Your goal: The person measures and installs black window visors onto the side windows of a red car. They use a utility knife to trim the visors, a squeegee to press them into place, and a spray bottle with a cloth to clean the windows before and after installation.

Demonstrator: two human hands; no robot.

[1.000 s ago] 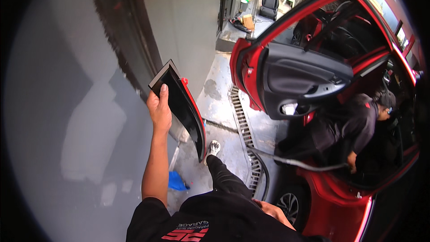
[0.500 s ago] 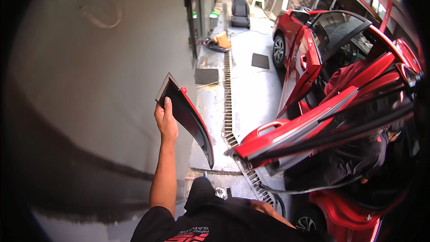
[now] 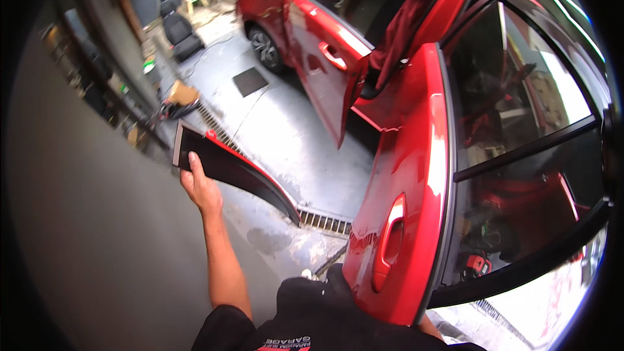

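My left hand (image 3: 203,187) is closed around one end of a long, curved black panel (image 3: 242,172) with a red upper edge. Its thumb lies on the panel's dark face, and the far end tapers down to the right over the floor. Close by my body on the right stands an open red car door (image 3: 413,156), with a red pull handle (image 3: 389,242). A bit of my right forearm (image 3: 428,326) shows at the bottom behind this door; my right hand itself is hidden.
A second open red door (image 3: 325,45) belongs to the car ahead. A grey wall (image 3: 110,221) runs along the left. On the floor are a drain grate (image 3: 325,222), a dark mat (image 3: 250,82), a cardboard box (image 3: 184,93) and a black car seat (image 3: 182,36).
The view has swung right, toward the car, and the near door stands closer to me. My left hand still holds the panel, now tilted flatter. A person in dark clothes behind the door no longer shows.
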